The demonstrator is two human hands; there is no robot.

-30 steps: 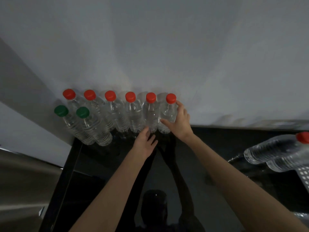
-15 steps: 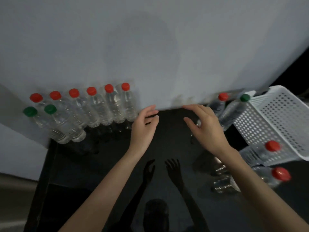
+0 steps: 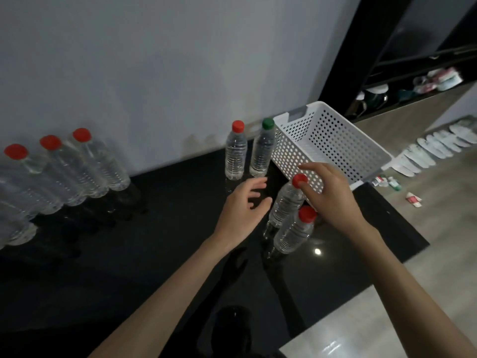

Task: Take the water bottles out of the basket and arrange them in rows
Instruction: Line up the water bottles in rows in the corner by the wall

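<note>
The right hand pinches a red-capped bottle beside the basket; the left hand (spread, empty) should steady its body before lifting.

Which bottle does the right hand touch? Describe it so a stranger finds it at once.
Find the white perforated basket on the black counter. Two red-capped bottles stand before it; the right hand pinches the cap of the farther bottle, nearer the basket than its neighbour.
</note>
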